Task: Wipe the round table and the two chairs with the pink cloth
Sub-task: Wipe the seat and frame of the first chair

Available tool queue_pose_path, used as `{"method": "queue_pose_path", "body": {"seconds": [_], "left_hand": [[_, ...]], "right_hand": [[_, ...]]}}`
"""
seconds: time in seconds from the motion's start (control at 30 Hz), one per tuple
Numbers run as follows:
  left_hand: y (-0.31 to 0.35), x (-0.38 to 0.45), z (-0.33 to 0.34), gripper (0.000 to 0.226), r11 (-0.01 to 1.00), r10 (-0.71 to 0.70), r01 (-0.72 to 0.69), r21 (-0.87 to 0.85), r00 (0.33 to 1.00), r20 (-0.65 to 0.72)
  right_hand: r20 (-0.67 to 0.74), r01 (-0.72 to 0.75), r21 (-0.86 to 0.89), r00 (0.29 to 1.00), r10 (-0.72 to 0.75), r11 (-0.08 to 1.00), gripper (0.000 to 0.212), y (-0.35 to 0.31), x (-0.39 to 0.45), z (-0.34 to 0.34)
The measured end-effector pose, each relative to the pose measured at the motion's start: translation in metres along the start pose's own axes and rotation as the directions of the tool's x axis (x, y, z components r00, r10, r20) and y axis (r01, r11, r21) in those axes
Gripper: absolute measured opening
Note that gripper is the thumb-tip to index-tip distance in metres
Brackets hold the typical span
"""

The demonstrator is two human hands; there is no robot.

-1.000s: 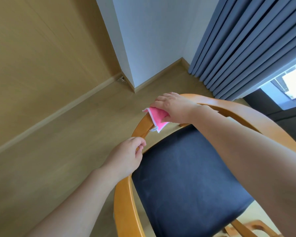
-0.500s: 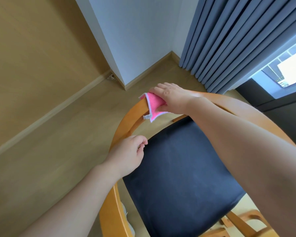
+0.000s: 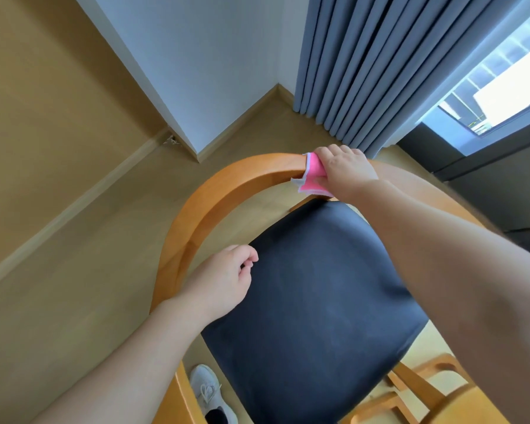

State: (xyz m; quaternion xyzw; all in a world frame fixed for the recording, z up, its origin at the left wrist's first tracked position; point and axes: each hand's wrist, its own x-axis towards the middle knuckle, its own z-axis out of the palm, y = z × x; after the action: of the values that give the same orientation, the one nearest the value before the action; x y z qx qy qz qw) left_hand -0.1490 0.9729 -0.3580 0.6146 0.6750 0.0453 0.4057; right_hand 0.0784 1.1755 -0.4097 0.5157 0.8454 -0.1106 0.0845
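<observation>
A wooden chair with a curved orange-brown back rail (image 3: 227, 185) and a dark blue seat cushion (image 3: 312, 301) fills the middle of the view. My right hand (image 3: 346, 169) grips the pink cloth (image 3: 314, 175) around the top of the rail, near its far middle. My left hand (image 3: 224, 280) grips the rail lower down on the left side, fingers curled over its inner edge. The round table is not in view.
A white wall corner (image 3: 196, 87) and wood-panelled wall stand behind the chair. Grey-blue curtains (image 3: 380, 65) hang at the right beside a window (image 3: 496, 87). A white shoe (image 3: 210, 393) shows on the floor under the left arm. More wooden frame (image 3: 423, 390) lies bottom right.
My right hand has slid the pink cloth along the top rail from its left bend toward the far middle. My left hand keeps its hold on the rail.
</observation>
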Motion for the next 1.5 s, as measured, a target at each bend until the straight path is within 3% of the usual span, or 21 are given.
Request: {"method": "queue_pose_path", "body": {"seconds": [0.2, 0.73, 0.97, 1.5], "left_hand": [[0.023, 0.012, 0.014, 0.02, 1.0, 0.025, -0.025, 0.01, 0.999, 0.041], [0.074, 0.024, 0.048, 0.022, 0.995, 0.086, -0.093, 0.039, 0.984, 0.159], [0.098, 0.025, 0.066, 0.023, 0.987, 0.126, -0.143, 0.076, 0.973, 0.192], [0.147, 0.012, 0.114, 0.02, 0.95, 0.236, -0.281, 0.134, 0.931, 0.279]], "right_hand": [[-0.031, -0.053, -0.035, 0.998, 0.052, 0.998, 0.051, 0.026, -0.015, 0.006], [-0.124, -0.218, -0.022, 0.969, 0.214, 0.976, 0.067, 0.082, -0.073, 0.022], [-0.139, -0.311, 0.013, 0.941, 0.31, 0.95, 0.083, 0.104, -0.11, 0.03], [-0.091, -0.549, 0.079, 0.827, 0.555, 0.832, 0.093, 0.138, -0.221, 0.058]]}}
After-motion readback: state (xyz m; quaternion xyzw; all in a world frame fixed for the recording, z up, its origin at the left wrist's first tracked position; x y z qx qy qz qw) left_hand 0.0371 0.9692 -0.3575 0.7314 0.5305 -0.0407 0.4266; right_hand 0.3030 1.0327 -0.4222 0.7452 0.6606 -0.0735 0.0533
